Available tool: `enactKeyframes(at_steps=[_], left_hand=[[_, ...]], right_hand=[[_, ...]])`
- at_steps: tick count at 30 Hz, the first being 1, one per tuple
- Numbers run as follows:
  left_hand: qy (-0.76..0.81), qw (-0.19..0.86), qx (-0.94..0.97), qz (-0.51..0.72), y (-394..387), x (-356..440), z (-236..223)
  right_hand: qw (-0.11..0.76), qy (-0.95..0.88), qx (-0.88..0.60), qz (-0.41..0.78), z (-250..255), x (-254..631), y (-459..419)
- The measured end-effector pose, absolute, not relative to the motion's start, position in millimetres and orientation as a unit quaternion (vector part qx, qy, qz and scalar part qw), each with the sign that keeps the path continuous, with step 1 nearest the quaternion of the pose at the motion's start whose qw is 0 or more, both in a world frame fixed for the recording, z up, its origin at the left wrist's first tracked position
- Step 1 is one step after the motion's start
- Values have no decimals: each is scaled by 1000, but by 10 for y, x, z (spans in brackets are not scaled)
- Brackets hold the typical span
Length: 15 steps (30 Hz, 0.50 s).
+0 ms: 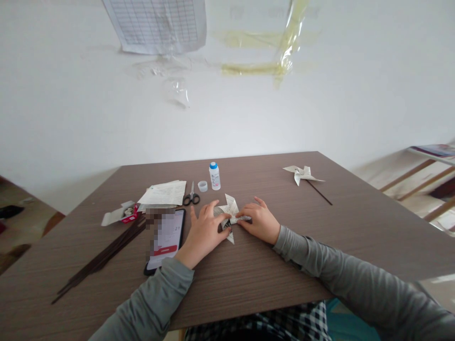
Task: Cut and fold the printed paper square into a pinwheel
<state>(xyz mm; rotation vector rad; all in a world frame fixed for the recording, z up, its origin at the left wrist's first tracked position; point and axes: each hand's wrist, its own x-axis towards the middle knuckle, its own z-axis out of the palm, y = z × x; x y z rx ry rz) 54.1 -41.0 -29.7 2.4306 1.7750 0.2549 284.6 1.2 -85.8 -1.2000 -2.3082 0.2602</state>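
Observation:
Both my hands meet over a paper pinwheel (232, 206) made of printed paper, low above or on the table in front of me. My left hand (206, 227) pinches its left side between thumb and fingers. From the right, my right hand (260, 220) presses thumb and fingertips together on the pinwheel near its middle. Paper points stick out above and below the fingers, and parts of the blades are hidden by them. Farther right lies another paper pinwheel (301, 175) fixed to a thin dark stick (320, 192).
Behind my hands stand a blue-capped white bottle (215, 176) and a small translucent cup (202, 186). Black-handled scissors (191, 196), printed sheets (162, 193), a small red-white box (130, 213), dark sticks (101, 253) and a phone (167, 239) lie leftward. A white wall (249, 118) borders the table (348, 237).

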Motion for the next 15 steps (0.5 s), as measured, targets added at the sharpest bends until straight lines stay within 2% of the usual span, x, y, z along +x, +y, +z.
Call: enactKeyframes(at_steps=[15], left_hand=[[592, 63, 802, 52, -412, 548, -248]], right_hand=[[275, -855, -433, 84, -920, 2873, 38]])
